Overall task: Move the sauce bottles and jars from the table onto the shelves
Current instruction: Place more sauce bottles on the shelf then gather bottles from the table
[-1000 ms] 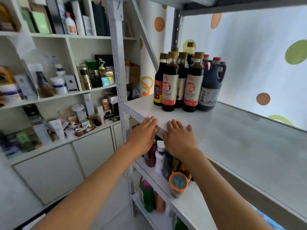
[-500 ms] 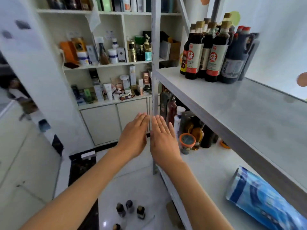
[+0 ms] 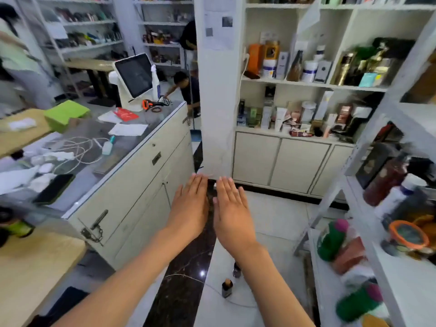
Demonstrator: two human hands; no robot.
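A cluttered shop: counter (image 3: 132, 166) left, shelves (image 3: 387, 263) right. Left hand (image 3: 190, 208) and right hand (image 3: 232, 212) hang flat, fingers straight, empty. Between loads, I'd judge; two bottles (image 3: 227, 287) stand on the floor, table barely visible at the bottom-left corner.

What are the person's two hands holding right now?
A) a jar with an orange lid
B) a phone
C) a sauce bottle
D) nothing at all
D: the left hand and the right hand are stretched out flat, side by side over the floor, with straight fingers and nothing in them.
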